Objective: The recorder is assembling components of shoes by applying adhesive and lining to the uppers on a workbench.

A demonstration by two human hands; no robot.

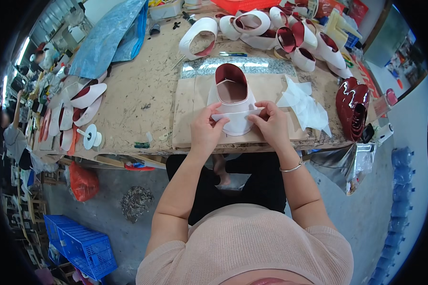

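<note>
A white shoe upper with a dark red lining (229,72) lies on brown paper (188,116) at the table's near edge, its rounded white end (238,127) toward me. Across that end runs a narrow white strip (236,115). My left hand (206,127) pinches the strip's left end between thumb and fingers. At its right end my right hand (273,124) pinches it the same way, with a bracelet on that wrist. Whether the strip is stuck to the upper or only rests on it, I cannot tell.
Beyond the paper lie a speckled slab (190,70), a snips-like tool (233,54) and several white shoe uppers (198,35). Thin white sheets (305,104) and glossy dark red material (352,107) are right; a white spool (93,137) and blue plastic sheet (104,38) left. Blue crates (81,247) stand below.
</note>
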